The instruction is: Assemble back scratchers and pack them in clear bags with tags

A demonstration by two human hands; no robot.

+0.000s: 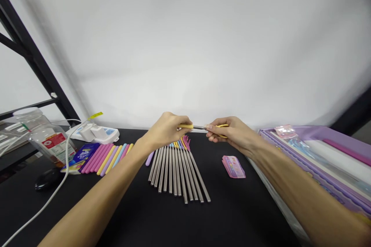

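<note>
Two hands meet above the far middle of the black table (246, 216), and between them runs one slim tool: a yellow-handled metal rod (199, 127). The left hand (165, 129) is closed around the yellow sleeve at the rod's left end, fingers curled over it. The right hand (232, 131) pinches the other end, where a second bit of yellow shows past the fingertips; a short bare stretch of metal is visible between the two hands. The rod lies roughly level, held clear of the table.

Directly below the hands, at 6 o'clock from them, a fan of bare metal rods (178, 173) lies on the table, tips spread toward the person, with small coloured ends bunched at the far side under the hands. At 4 o'clock from the right hand sits a small pink packet (233, 166), apart from the rods. At 8 o'clock from the left hand lies a row of pastel sleeves (107, 158), pink, yellow, blue and lilac, side by side. Just beyond them are a blue packet (84, 154), a clear plastic jar (43, 135) with a red label, a white power strip (98, 133) with a white cable (43, 204) trailing off, and a black mouse (48, 179). At 3 o'clock a lilac tray (319, 129) lines the table's right edge.
</note>
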